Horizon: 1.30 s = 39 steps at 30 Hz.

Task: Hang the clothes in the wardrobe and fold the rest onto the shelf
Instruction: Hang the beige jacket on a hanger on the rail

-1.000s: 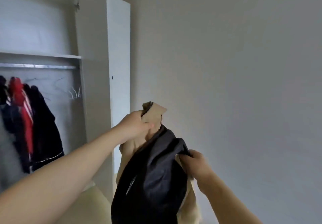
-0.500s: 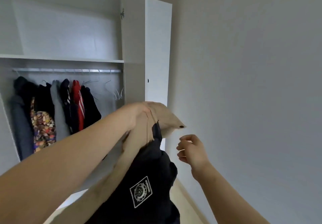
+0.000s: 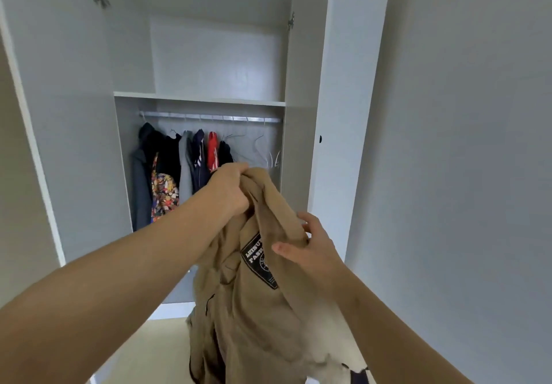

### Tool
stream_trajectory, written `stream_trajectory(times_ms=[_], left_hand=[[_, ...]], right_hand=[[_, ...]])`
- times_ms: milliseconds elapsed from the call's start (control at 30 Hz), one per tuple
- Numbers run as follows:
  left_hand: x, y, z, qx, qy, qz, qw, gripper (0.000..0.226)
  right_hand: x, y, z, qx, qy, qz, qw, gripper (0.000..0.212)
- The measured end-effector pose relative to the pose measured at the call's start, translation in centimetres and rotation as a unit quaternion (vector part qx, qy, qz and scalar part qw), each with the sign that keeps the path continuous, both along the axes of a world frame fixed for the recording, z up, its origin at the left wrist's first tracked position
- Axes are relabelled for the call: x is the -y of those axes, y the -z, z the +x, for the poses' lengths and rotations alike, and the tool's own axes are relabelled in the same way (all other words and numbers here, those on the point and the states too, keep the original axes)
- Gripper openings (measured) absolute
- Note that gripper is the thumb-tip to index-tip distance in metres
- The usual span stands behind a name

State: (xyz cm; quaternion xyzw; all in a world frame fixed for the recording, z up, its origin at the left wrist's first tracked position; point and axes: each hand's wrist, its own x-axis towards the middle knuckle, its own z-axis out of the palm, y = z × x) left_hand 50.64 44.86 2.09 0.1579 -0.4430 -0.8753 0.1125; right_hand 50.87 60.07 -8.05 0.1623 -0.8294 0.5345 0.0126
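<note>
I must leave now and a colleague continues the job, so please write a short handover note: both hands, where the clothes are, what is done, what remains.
Left hand grips the tan jacket bunched at its top, held up before the open wardrobe.
Right hand touches the jacket's shoulder, fingers spread.
Done: several garments hang at the left of the rail.
Left: get the jacket onto one of the bare hangers at the right of the rail; no hanger shows in it. Then fold the rest onto the shelf.
</note>
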Motion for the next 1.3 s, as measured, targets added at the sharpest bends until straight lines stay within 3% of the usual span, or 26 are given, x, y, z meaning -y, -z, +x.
stream_trajectory(times_ms=[33,133,233,300,400,467,533,600,700,733,833,933,1067,1133,1233,1267,1300], left_hand=[[0.4,0.3,-0.2,0.003,0.016,-0.062,0.998,0.023],[0.9,0.2,0.3,0.018,0.034,-0.042,0.998,0.015],[1.3,-0.4,0.5,-0.013,0.001,-0.108,0.994,0.005],[1.9,-0.7,0.8,-0.039,0.01,-0.141,0.989,0.004],[2.8,-1.6,1.7,-0.066,0.132,-0.194,0.97,0.005],[3.4,-2.6,2.1,-0.094,0.186,-0.253,0.945,0.016],[3.7,-3.6,2.1,-0.127,0.195,-0.333,0.914,0.023],[3.8,-4.3,2.1,-0.111,0.163,-0.515,0.834,0.027],[3.8,-4.0,1.8,-0.054,0.074,-0.772,0.629,0.037],[3.7,-3.8,1.9,-0.058,0.056,-0.803,0.59,0.041],[3.9,-3.6,2.8,-0.112,0.061,-0.828,0.546,0.023],[4.2,-4.1,3.5,-0.126,0.084,-0.852,0.501,0.031],[5.1,-4.3,3.9,-0.139,0.106,-0.884,0.433,0.034],[6.1,-3.9,4.1,-0.132,0.057,-0.892,0.428,0.029],[6.9,-2.9,4.2,-0.137,-0.034,-0.879,0.456,0.039],[6.9,-2.7,4.3,-0.154,-0.053,-0.869,0.467,0.039],[6.9,-2.6,4.5,-0.176,-0.068,-0.859,0.476,0.037]], right_hand=[[0.2,0.3,-0.4,-0.021,0.009,0.048,0.999,0.053],[0.3,0.6,-1.1,-0.055,0.037,0.075,0.995,0.013],[0.7,0.1,-1.1,-0.06,-0.036,0.023,0.997,0.008],[0.7,-0.4,-0.6,0.04,-0.152,-0.025,0.987,0.008],[0.7,-0.3,-0.1,0.17,-0.268,-0.124,0.94,0.013],[0.8,-0.4,-0.6,0.153,-0.181,-0.218,0.947,0.016],[1.0,-0.3,-1.5,0.085,-0.016,-0.23,0.969,0.015],[1.0,-0.2,-2.2,0.036,0.074,-0.166,0.983,0.02],[1.1,0.6,-2.5,0.018,0.053,-0.117,0.992,0.036],[1.1,0.7,-2.6,0.023,0.037,-0.115,0.992,0.041],[1.2,0.7,-2.3,0.091,-0.007,-0.137,0.986,0.042],[1.5,1.2,-1.4,0.176,-0.057,-0.138,0.973,0.034],[1.3,-0.1,-1.1,0.051,-0.017,0.035,0.998,0.02],[1.6,-1.3,-0.2,0.128,-0.148,0.069,0.978,0.015],[2.1,-2.2,1.4,0.304,-0.389,0.035,0.869,0.011],[2.3,-2.4,1.5,0.311,-0.394,0.019,0.864,0.012],[2.6,-2.4,1.4,0.294,-0.355,0.004,0.887,0.011]])
